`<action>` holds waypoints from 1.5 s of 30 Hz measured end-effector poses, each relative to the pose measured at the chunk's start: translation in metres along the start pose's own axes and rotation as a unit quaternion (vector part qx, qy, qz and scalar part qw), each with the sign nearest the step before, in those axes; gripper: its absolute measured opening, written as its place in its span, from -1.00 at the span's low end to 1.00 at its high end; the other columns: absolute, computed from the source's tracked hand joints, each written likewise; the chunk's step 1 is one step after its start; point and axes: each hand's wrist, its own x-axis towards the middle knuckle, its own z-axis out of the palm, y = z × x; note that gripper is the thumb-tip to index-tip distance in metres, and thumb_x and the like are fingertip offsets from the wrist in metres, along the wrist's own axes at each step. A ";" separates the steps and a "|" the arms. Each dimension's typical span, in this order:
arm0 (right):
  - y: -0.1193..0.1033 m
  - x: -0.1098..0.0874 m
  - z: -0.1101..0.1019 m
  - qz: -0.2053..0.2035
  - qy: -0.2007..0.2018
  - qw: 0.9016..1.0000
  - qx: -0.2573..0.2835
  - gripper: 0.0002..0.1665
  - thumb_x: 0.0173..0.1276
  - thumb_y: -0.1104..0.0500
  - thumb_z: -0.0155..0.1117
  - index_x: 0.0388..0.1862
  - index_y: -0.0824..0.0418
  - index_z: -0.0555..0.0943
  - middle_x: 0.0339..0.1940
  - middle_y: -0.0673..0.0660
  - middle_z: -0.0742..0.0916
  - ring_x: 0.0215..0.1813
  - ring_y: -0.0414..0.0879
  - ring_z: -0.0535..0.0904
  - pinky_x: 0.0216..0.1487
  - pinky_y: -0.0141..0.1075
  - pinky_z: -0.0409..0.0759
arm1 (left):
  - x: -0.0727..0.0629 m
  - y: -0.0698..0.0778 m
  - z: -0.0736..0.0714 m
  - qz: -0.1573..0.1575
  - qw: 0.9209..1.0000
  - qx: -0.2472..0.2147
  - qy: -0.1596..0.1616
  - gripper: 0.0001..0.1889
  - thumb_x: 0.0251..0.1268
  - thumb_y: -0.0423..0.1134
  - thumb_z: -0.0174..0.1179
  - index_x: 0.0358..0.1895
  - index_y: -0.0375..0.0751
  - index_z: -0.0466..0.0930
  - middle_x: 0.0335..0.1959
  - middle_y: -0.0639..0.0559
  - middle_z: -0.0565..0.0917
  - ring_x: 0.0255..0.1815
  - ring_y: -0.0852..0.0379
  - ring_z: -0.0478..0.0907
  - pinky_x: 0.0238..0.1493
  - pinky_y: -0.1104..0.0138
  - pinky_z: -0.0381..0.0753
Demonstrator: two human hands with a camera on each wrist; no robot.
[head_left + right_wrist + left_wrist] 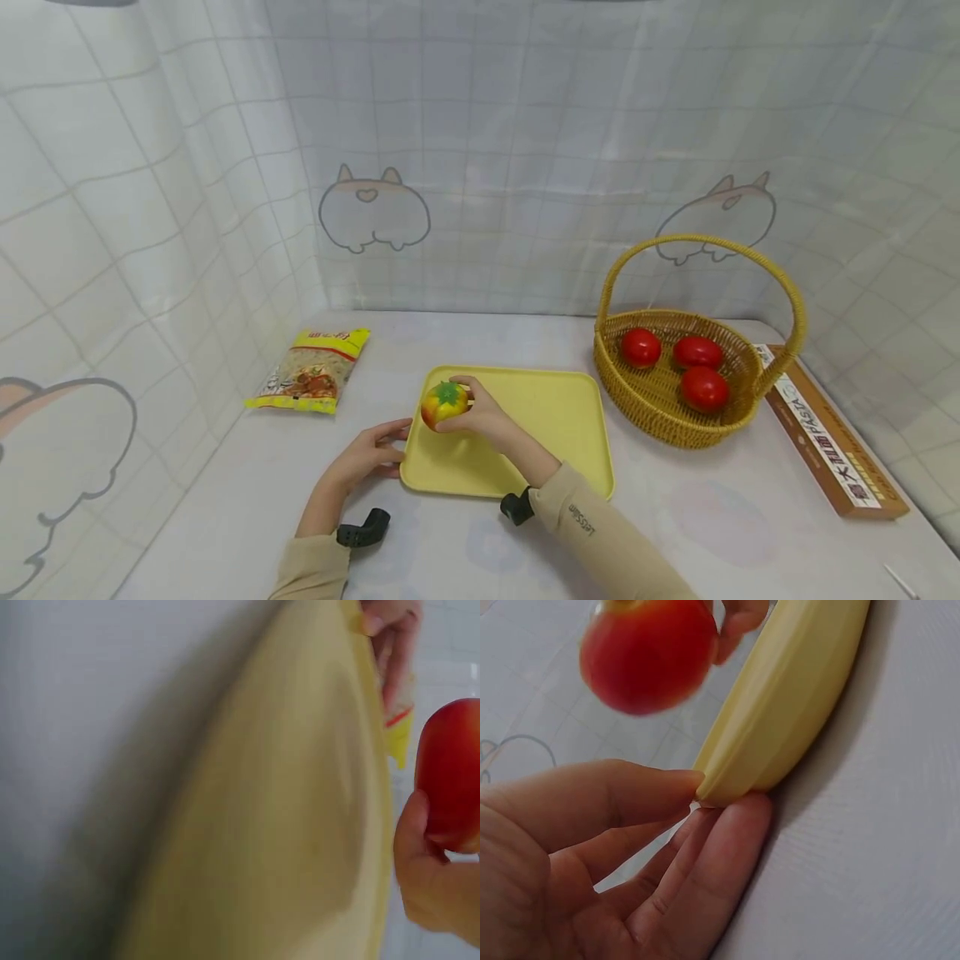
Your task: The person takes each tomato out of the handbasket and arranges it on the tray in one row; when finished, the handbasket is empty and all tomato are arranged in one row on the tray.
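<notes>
My right hand [482, 414] holds a yellow-and-red tomato [442, 405] with a green leafy top, above the left part of a yellow tray [547, 417]. Thumb and fingers wrap its sides. In the right wrist view the tomato [454, 776] shows its red underside, apart from the tray surface. At the tray's left edge, my left hand [365, 457] grips the rim. The left wrist view has the thumb on top of the tray's edge [780, 705] and fingers beneath it.
A wicker basket [637, 406] with a tall handle stands at the right, holding red tomatoes [705, 389]. Beside it lies a long brown pasta box [832, 442]. A plastic food packet [311, 371] lies at the back left. Patterned curtains [487, 167] surround the white table.
</notes>
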 end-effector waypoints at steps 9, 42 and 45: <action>0.013 0.006 0.019 0.006 -0.002 1.000 -0.016 -0.11 -0.10 0.26 0.50 0.25 0.14 0.31 0.15 0.22 0.42 0.08 0.04 0.39 0.24 -0.07 0.34 | -0.001 -0.001 -0.001 0.002 1.000 -0.001 -0.010 -0.33 0.12 -0.42 0.14 0.36 -0.35 0.16 0.21 -0.39 0.29 -0.31 0.10 0.54 -0.22 0.19 0.66; 0.004 -0.001 0.013 -0.014 0.010 0.997 -0.080 0.02 -0.13 0.20 0.54 0.34 0.12 0.24 0.27 0.30 0.30 0.25 0.15 0.25 0.20 0.00 0.37 | -0.001 0.000 0.000 0.003 1.000 -0.008 -0.008 -0.29 0.08 -0.43 0.17 0.35 -0.43 0.12 0.22 -0.40 0.30 -0.30 0.11 0.54 -0.22 0.20 0.66; -0.001 -0.002 0.006 -0.014 0.013 0.998 -0.058 0.02 -0.11 0.23 0.52 0.35 0.13 0.22 0.29 0.32 0.28 0.26 0.21 0.23 0.19 0.04 0.36 | 0.000 0.000 -0.001 0.005 1.000 -0.009 -0.007 -0.29 0.08 -0.43 0.17 0.35 -0.44 0.12 0.21 -0.40 0.30 -0.30 0.11 0.54 -0.22 0.20 0.67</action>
